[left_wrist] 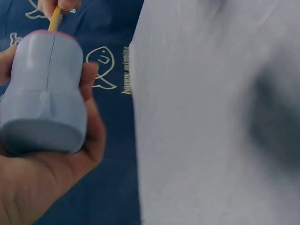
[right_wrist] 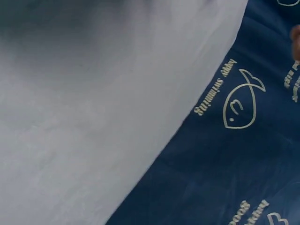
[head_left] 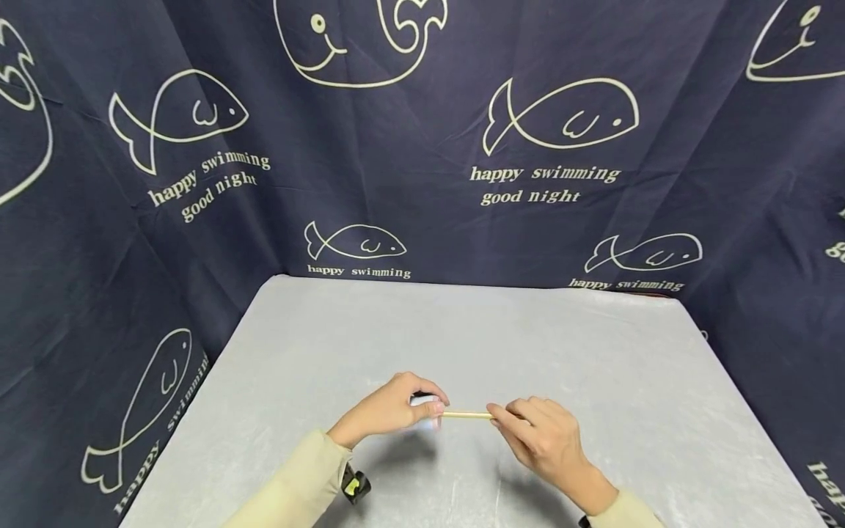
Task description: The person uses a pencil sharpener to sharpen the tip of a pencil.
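My left hand [head_left: 391, 405] grips a pale blue pencil sharpener [left_wrist: 49, 103] with a waisted body and a pink-rimmed end. Fingers and thumb wrap both its sides in the left wrist view. A yellow pencil [head_left: 465, 415] runs level from that pink end, its far tip hidden inside the sharpener. My right hand [head_left: 546, 434] pinches the pencil's other end between thumb and fingertips. Both hands are held above the table, and shadows fall below them. At the right wrist view's edge only a bit of a hand [right_wrist: 296, 44] shows.
A grey-white cloth covers the table [head_left: 462, 337]. Dark blue curtains [head_left: 436, 154] printed with white fish and lettering hang behind it and along both sides. A black wrist strap [head_left: 355, 484] is by the left sleeve.
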Demonstrator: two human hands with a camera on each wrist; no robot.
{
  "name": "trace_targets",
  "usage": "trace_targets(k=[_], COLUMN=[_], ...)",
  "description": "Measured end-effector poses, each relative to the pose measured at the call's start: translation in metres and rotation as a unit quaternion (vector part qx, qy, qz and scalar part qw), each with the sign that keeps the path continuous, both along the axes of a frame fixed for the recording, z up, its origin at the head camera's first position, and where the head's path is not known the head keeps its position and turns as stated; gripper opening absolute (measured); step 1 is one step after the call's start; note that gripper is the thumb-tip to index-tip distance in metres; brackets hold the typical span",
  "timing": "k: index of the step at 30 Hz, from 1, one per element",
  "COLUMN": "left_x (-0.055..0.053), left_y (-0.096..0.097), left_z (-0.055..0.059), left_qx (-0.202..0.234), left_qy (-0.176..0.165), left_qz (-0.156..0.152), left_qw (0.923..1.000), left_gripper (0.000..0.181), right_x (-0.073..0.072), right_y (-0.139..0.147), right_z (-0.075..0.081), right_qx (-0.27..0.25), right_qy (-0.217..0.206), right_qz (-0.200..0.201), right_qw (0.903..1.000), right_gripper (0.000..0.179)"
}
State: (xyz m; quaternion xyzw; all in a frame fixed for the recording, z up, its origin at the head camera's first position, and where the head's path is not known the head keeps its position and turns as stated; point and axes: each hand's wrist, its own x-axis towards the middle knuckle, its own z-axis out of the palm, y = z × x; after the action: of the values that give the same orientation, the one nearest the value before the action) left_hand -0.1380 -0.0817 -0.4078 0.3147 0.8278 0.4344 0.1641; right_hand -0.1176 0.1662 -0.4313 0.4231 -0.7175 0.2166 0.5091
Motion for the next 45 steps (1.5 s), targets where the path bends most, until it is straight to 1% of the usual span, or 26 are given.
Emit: trace_targets(k=[2,4,6,8,9,10,11,13,15,16,17,18,19,20,22,23,24,28,29,30,31,34,37,39,42,45], left_x=[0.001,0.004,0.009,0.016,0.019,0.022,0.025,0.028,0.029,0.03,0.029,0.029,0.029,0.028,0.026,0.024,0.022,0.015,0.013,0.012,0.01,0.007,0.004,0.003,0.002,0.001], left_y=[0.0,0.001,0.003,0.007,0.008,0.01,0.011,0.013,0.014,0.015,0.015,0.015,0.015,0.015,0.015,0.014,0.013,0.008,0.006,0.004,0.002,-0.003,-0.004,-0.004,-0.004,-0.002], left_z=[-0.007,-0.015,-0.026,-0.038,-0.045,-0.051,-0.057,-0.067,-0.073,-0.075,-0.075,-0.075,-0.075,-0.074,-0.071,-0.069,-0.066,-0.047,-0.042,-0.036,-0.03,-0.012,0.002,0.008,0.012,0.009], left_qx=[0.016,0.018,0.008,-0.008,-0.015,-0.023,-0.031,-0.038,-0.046,-0.05,-0.055,-0.06,-0.064,-0.068,-0.078,-0.081,-0.083,-0.09,-0.09,-0.093,-0.097,-0.106,-0.106,-0.101,-0.077,-0.043], left_qy=[-0.03,-0.031,0.022,0.117,0.176,0.236,0.299,0.403,0.477,0.503,0.523,0.533,0.539,0.54,0.536,0.53,0.519,0.453,0.433,0.413,0.394,0.323,0.219,0.143,0.041,-0.012], left_qz=[-0.01,-0.004,0.005,0.007,0.01,0.014,0.015,0.016,0.021,0.022,0.022,0.021,0.021,0.021,0.025,0.027,0.029,0.026,0.023,0.02,0.016,0.009,0.004,0.0,-0.013,-0.028], left_qw=[0.9994,0.9993,0.9997,0.9931,0.9843,0.9713,0.9536,0.9141,0.8774,0.8624,0.8505,0.8435,0.8397,0.8384,0.84,0.8437,0.85,0.8869,0.8967,0.9056,0.9141,0.9403,0.9699,0.9845,0.9961,0.9986], left_gripper=[0.023,0.022,0.021,0.024,0.027,0.03,0.033,0.037,0.043,0.045,0.048,0.05,0.051,0.051,0.051,0.051,0.05,0.04,0.038,0.037,0.035,0.033,0.027,0.023,0.021,0.022], right_x=[0.002,0.004,0.008,0.013,0.016,0.018,0.019,0.02,0.017,0.016,0.015,0.015,0.015,0.015,0.017,0.018,0.018,0.017,0.016,0.014,0.013,0.006,0.002,0.001,0.001,0.001], right_y=[-0.001,0.0,0.001,0.004,0.006,0.007,0.008,0.01,0.013,0.013,0.014,0.014,0.014,0.014,0.013,0.012,0.011,0.009,0.009,0.009,0.008,0.003,-0.002,-0.005,-0.008,-0.008], right_z=[-0.002,-0.007,-0.011,-0.013,-0.013,-0.011,-0.009,-0.006,-0.005,-0.005,-0.005,-0.005,-0.005,-0.006,-0.006,-0.007,-0.009,-0.019,-0.022,-0.023,-0.024,-0.023,-0.015,-0.008,0.003,0.005], right_qx=[0.003,0.014,0.021,0.025,0.026,0.026,0.027,0.027,0.016,0.009,0.008,0.009,0.012,0.02,0.039,0.046,0.051,0.033,0.024,0.014,0.003,-0.008,-0.005,0.002,0.011,0.023], right_qy=[-0.003,-0.03,-0.106,-0.231,-0.308,-0.39,-0.47,-0.607,-0.698,-0.727,-0.743,-0.748,-0.744,-0.734,-0.696,-0.667,-0.63,-0.431,-0.372,-0.316,-0.272,-0.156,-0.07,-0.021,0.034,0.075], right_qz=[-0.002,-0.01,-0.018,-0.037,-0.049,-0.061,-0.07,-0.065,-0.033,-0.014,-0.004,0.0,-0.002,-0.015,-0.049,-0.067,-0.074,-0.052,-0.041,-0.031,-0.018,-0.001,-0.003,-0.006,-0.009,-0.02], right_qw=[1.0,0.9994,0.994,0.9718,0.9497,0.9186,0.8795,0.7917,0.7148,0.6863,0.6687,0.6636,0.6677,0.6789,0.7157,0.7403,0.7711,0.9004,0.9271,0.948,0.9622,0.9877,0.9976,0.9998,0.9993,0.9967], right_gripper=[0.034,0.035,0.025,0.012,0.007,0.005,0.007,0.004,0.007,0.01,0.012,0.013,0.013,0.013,0.008,0.006,0.005,0.014,0.012,0.009,0.008,0.023,0.027,0.028,0.029,0.029])
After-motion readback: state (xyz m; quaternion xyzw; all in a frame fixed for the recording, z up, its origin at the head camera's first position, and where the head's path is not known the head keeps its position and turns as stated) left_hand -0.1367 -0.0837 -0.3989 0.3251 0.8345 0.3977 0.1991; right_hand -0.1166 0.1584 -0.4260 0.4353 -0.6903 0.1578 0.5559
